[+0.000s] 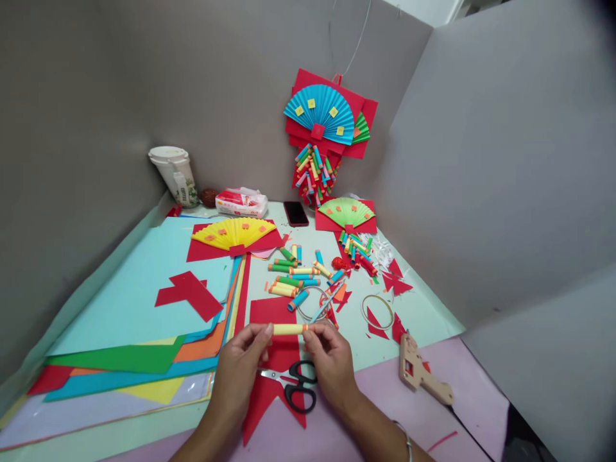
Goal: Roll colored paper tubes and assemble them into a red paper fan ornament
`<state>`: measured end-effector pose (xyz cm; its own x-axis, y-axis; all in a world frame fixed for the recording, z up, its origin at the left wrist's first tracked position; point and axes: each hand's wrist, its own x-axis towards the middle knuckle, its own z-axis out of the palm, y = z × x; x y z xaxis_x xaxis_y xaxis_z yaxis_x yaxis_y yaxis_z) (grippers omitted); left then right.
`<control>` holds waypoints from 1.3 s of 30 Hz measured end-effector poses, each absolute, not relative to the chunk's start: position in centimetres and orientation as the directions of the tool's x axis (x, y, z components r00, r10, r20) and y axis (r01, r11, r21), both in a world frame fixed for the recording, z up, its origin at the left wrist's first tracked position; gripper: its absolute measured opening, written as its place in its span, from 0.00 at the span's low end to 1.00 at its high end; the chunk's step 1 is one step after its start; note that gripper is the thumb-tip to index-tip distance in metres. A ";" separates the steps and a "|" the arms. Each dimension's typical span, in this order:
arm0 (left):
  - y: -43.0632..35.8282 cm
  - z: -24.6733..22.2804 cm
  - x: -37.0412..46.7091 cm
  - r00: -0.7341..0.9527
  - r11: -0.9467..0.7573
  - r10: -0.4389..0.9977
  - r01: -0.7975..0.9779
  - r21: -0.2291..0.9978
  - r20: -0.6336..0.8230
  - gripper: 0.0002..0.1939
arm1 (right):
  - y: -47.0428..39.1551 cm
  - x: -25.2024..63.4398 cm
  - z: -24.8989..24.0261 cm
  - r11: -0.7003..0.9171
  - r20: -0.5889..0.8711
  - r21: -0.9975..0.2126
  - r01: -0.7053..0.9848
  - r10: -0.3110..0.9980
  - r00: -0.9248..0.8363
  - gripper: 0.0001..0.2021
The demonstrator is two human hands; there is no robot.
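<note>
Gray walls boxing in a pretty messy table. Bottom middle of the frame, left hand and right hand each pinch one end of a little yellow tube, scissors just below.

Bare tabletop gives the right hand passage to the glue gun, while leftward the scissors obstruct it.
</note>
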<state>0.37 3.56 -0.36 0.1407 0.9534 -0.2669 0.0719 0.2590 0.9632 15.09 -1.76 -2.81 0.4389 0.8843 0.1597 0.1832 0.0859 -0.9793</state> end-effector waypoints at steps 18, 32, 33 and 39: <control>3.3 -0.1 0.4 0.133 0.260 0.953 0.103 0.960 -0.273 0.22 | -1.9 15.4 -2.9 0.084 0.127 -0.989 0.119 0.897 0.423 0.08; 3.2 -0.8 0.4 0.191 0.286 0.942 -0.019 0.958 -0.277 0.21 | -2.2 15.6 -3.3 0.223 0.345 -0.918 0.327 0.855 0.387 0.05; 3.2 -0.8 0.4 0.179 0.291 0.943 -0.034 0.956 -0.280 0.20 | -2.3 15.6 -3.4 0.236 0.356 -0.915 0.327 0.854 0.380 0.05; 2.9 -0.7 0.3 0.182 0.288 0.947 -0.102 0.952 -0.266 0.18 | -2.6 15.6 -3.2 0.257 0.396 -0.895 0.365 0.835 0.382 0.02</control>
